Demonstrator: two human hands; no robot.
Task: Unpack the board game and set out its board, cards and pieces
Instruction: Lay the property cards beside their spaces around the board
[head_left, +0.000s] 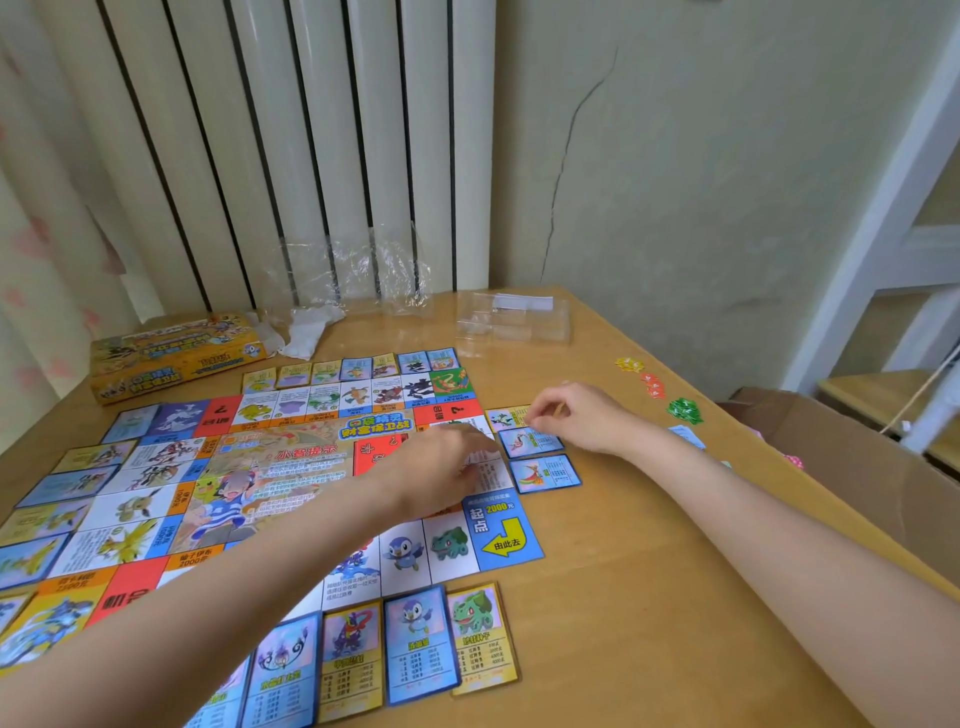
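Board (291, 483) lies flat on the wooden table (649, 597), unfolded, its long axis running from the near-left edge toward the far right; printed title in the centre reads upside down from the wearer's side, and the blue start corner with the yellow arrow sits at the near-right corner. Cards ring the board: a row along the near edge (415, 644), upright to the wearer, long sides pointing away; a row along the far edge (353, 370); three cards down the right edge (535, 457), these turned sideways with long axes across the table. Left hand (441, 467) reaches over the board's right side, palm down, fingers loosely bent, fingertips resting on the board near the right-edge cards; whether it holds anything, cannot tell. Right hand (576, 418) hovers just beside the topmost right-edge card, thumb and forefinger pressed together in a pinch on that card's edge. Game box (176, 353) lies at the far left, long axis across the table. Clear plastic wrap (353, 275) and a clear tray (511, 322) sit at the far edge. Small yellow, red and green pieces (657, 387) lie in separate piles near the right edge.
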